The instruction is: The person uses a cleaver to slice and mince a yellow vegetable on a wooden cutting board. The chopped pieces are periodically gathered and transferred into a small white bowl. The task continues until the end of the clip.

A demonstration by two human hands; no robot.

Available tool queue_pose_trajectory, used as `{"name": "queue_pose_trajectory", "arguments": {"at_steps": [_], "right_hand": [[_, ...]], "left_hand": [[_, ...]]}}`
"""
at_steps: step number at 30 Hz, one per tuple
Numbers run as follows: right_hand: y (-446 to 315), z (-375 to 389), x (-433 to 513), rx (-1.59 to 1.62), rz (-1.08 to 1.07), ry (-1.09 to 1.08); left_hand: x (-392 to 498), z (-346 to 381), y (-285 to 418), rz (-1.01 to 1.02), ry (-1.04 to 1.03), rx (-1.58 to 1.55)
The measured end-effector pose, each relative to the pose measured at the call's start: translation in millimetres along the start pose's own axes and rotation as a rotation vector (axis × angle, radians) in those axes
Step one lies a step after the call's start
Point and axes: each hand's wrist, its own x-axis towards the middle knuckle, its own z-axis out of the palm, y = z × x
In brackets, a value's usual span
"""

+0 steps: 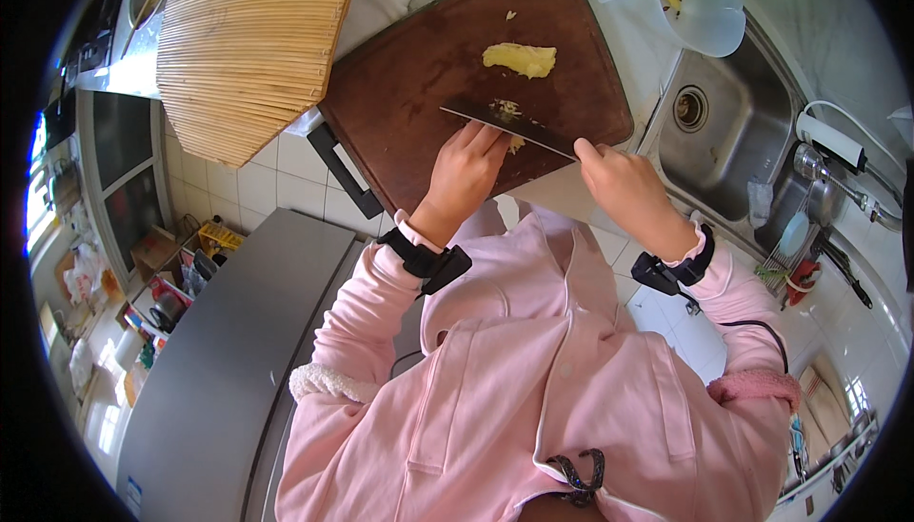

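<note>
My right hand (615, 173) grips the handle of a kitchen knife (510, 127), whose blade points to the left above the brown cutting board (428, 72). At the blade's near side is my left hand (468, 161), its bent fingers close against the blade over small pale yellow pieces (517, 143); whether the fingers pinch a piece is hidden. Finely chopped bits (505, 107) lie just beyond the blade. Farther up the board rests a larger peeled yellow piece (520, 60), which looks like ginger, with a small scrap (510, 15) above it.
A slatted mat or lid (250, 43) of bamboo or reed stands left of the board. To the right is a steel sink (721, 122) with a faucet (810, 161). A translucent plastic jug (703, 7) holding scraps sits at the sink's far corner. A grey cabinet or appliance (235, 350) stands lower left.
</note>
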Motion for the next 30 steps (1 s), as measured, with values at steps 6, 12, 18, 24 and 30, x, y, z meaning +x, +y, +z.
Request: {"name": "queue_pose_trajectory", "arguments": {"at_steps": [6,12,18,24,30], "right_hand": [[-1.1,-12.8,-12.5,0.066,-0.005,0.019],[-4.6,0.6,3.0,0.072,0.022,0.016],[-3.0,-13.2,-10.6,0.049,0.002,0.002],[-8.3,1.3,4.4,0.043,0.025,0.029],[-3.4,-11.6,-10.4,0.070,0.034,-0.003]], "left_hand": [[-0.7,0.5,1.2,-0.007,0.027,-0.014],[0.5,0.5,0.3,0.011,0.050,-0.015],[-0.4,1.5,-0.2,0.027,0.075,0.001],[-1.6,1.8,-0.5,0.021,0.055,-0.004],[-1.0,1.8,0.3,0.009,0.063,0.005]]}}
